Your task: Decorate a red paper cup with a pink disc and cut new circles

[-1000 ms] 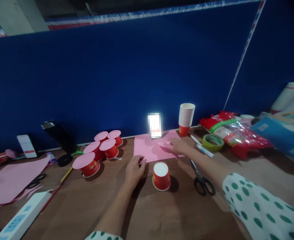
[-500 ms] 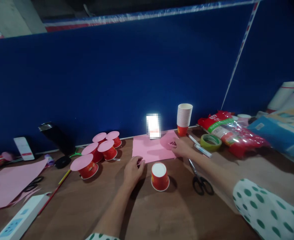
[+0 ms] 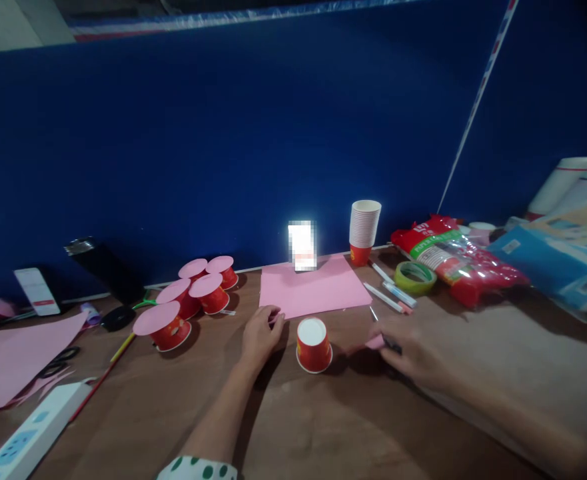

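Head view, looking down the brown table (image 3: 323, 427). The right hand (image 3: 410, 353) is low over the wood, just right of the red cup (image 3: 314, 345), fingers closed narrow on a small pink paper piece (image 3: 375, 343). The hand is blurred, so the piece's shape is hard to read: flat, thin, the same pink as the sheet behind. A pair of scissors (image 3: 374, 315) lies partly under that hand, with only a blade tip and a dark bit showing.

The cup stands upside down, white base up, red wall with a yellow print, its flared rim flat on the table, between the 2 hands. The left hand (image 3: 260, 331) rests just left of it, fingers curled at the near corner of the pink sheet (image 3: 316, 288). I can't tell whether it grips anything.

Further back, a stack of cups (image 3: 364, 227) stands against the blue partition (image 3: 223, 147). Markers (image 3: 389, 295) and a green tape roll (image 3: 414, 277) lie to the right of the sheet. On the left sit 5 capped cups (image 3: 163, 325), each red cup wearing a pink disc.
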### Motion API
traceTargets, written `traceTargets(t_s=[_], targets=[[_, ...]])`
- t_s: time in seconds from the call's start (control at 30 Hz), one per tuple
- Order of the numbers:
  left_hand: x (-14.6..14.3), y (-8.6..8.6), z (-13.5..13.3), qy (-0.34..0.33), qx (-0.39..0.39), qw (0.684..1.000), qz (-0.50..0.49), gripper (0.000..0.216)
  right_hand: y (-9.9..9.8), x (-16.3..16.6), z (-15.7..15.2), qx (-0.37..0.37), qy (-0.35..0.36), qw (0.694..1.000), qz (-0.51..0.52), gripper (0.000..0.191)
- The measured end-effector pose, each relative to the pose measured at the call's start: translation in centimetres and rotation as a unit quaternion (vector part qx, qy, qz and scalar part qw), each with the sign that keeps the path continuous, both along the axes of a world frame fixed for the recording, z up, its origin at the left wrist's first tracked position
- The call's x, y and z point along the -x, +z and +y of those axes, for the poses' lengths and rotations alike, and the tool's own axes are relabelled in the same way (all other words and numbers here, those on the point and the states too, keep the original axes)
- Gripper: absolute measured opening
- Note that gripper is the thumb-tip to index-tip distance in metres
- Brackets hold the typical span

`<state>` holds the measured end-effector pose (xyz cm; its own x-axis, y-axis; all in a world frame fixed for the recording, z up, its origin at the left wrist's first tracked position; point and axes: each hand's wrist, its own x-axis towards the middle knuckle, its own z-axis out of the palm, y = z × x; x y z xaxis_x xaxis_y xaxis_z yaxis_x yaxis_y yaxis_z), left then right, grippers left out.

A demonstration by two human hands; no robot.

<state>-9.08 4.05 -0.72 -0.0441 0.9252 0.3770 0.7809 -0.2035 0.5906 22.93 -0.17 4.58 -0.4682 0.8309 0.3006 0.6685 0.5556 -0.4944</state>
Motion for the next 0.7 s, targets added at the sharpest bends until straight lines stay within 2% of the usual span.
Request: traceTargets(t_s=[0.13,0.2,0.3,0.4,0.7], targets=[[-0.1,0.1,0.0,0.005,0.002,1.0,0.004,0.019,-0.6,-1.4,-3.0,-0.002,0.119,0.991,-0.055,0.034],[-0.1,0.1,0.0,0.006,0.002,1.0,0.005,0.02,-1.0,-1.9,-3.7,-0.019,0.133,0.988,-0.074,0.043],[-0.1,0.1,-0.1,0.005,0.001,1.0,0.006,0.021,-1.5,-2.5,-4.1,-0.036,0.074,0.992,-0.092,0.045],[-0.1,0.2,-0.2,0.005,-0.002,1.0,0.008,0.022,-1.5,-2.7,-4.0,-0.018,0.019,0.993,-0.113,0.041],[0.1,-0.5,0.2,-0.001,-0.007,1.0,0.0,0.02,-1.5,-4.1,-2.5,-0.01,0.003,0.989,-0.144,0.045]])
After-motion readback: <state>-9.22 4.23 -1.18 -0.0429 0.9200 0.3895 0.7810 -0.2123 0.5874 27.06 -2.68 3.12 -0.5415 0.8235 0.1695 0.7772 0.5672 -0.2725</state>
